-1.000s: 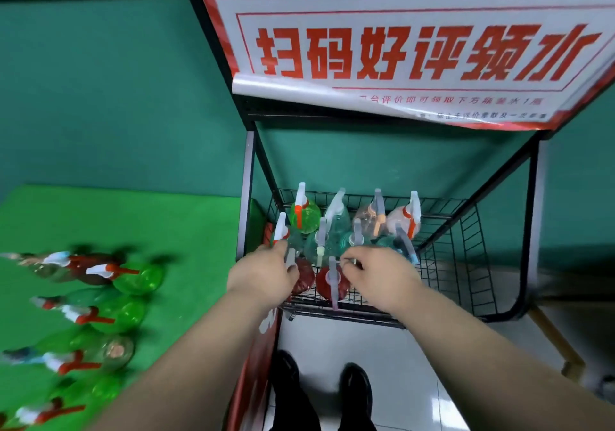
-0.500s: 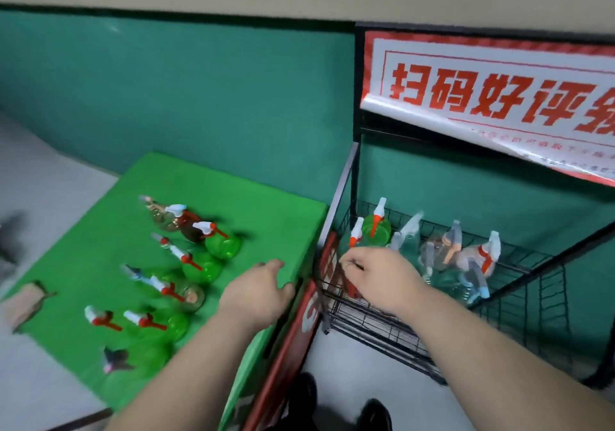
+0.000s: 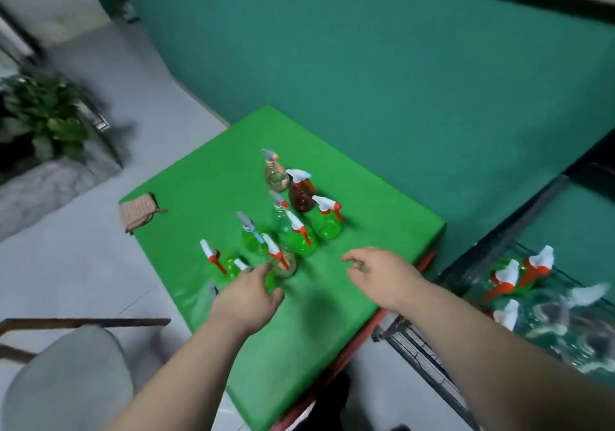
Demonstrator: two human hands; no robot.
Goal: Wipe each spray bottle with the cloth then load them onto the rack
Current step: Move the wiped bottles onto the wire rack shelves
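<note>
the spray bottles [image 3: 327, 226] stand in a bunch in the middle of the green table [image 3: 332, 347]. the left hand [image 3: 246, 294] is over the near side of the table, right at the nearest green bottle [image 3: 272, 281]. it is too blurry to tell if it grips. the right hand [image 3: 379, 274] floats over the table, fingers loose, holding nothing. the cloth [image 3: 136, 211] lies on the table's left corner. the rack [image 3: 429, 360] stands just right of the table, with more bottles [image 3: 506, 277] inside.
</note>
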